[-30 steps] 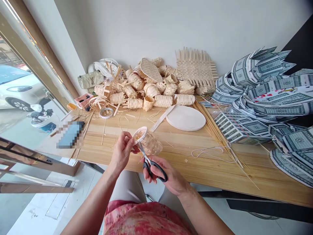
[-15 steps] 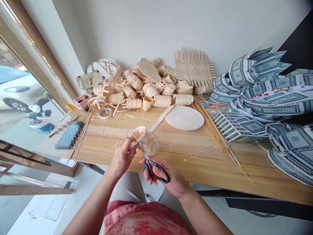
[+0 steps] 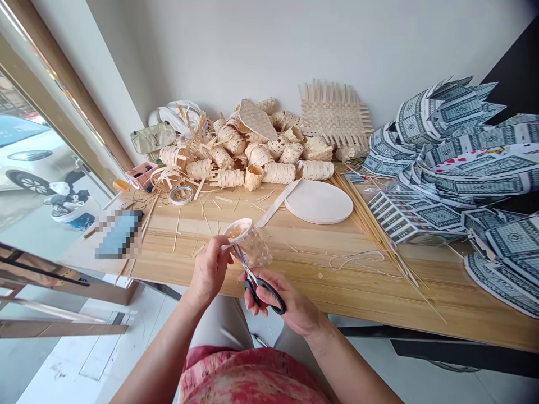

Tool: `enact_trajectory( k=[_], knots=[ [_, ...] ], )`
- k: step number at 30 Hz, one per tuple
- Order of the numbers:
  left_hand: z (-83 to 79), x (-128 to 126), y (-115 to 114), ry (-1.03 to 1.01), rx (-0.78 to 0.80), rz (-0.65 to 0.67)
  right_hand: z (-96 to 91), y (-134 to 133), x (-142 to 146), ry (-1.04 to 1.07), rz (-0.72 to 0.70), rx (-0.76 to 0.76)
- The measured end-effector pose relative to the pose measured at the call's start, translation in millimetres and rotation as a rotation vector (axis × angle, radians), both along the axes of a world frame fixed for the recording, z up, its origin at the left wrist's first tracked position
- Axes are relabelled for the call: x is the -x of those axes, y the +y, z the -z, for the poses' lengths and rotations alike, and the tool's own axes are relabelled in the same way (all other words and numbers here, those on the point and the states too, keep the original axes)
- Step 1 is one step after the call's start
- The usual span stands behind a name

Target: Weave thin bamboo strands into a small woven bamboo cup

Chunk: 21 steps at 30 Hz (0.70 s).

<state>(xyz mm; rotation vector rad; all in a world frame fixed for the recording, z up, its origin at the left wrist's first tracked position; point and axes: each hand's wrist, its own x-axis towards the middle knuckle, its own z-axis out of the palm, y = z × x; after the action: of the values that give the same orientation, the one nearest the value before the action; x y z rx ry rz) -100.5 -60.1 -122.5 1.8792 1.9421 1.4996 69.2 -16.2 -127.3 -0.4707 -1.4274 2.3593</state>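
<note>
A small woven basket [image 3: 259, 248] lies tilted near the table's front edge, its mouth toward the upper left. White tape [image 3: 247, 224] runs along its rim. My left hand [image 3: 210, 268] pinches the tape at the near left side of the rim, fingers closed. In my right hand [image 3: 297, 300] is a pair of black-handled scissors [image 3: 249, 270], with fingers through the handles. The blades point up and left to the tape beside my left fingertips. Whether the blade tips are apart is hard to make out.
Several woven baskets [image 3: 280, 174] are heaped along the wall. A white round disc [image 3: 322, 202], a tape roll [image 3: 181, 194] and thin bamboo sticks [image 3: 366, 219] lie on the table [image 3: 303, 297]. Folded playing-card pieces [image 3: 446, 168] crowd the right. A blurred-out blue object [image 3: 120, 233] sits left.
The scissors and my right hand have shifted slightly left. My left hand still pinches the tape at the rim, and the basket has barely moved.
</note>
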Motion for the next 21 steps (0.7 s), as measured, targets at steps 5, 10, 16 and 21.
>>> enact_trajectory(
  k=[5,10,16,21],
  knots=[
    [-1.4,3,3,0.04,-0.121,0.038,-1.1,2,1,0.017,-0.009,0.002],
    [-0.9,3,2,-0.037,-0.108,0.069,0.2,3,2,0.027,-0.013,-0.001],
    [-2.1,1,0,-0.061,-0.046,0.065,0.4,-8,7,0.024,0.04,0.019],
    [-9.8,-5,-3,-0.072,0.021,0.018,-4.5,-24,10,-0.055,0.192,-0.007]
  ],
)
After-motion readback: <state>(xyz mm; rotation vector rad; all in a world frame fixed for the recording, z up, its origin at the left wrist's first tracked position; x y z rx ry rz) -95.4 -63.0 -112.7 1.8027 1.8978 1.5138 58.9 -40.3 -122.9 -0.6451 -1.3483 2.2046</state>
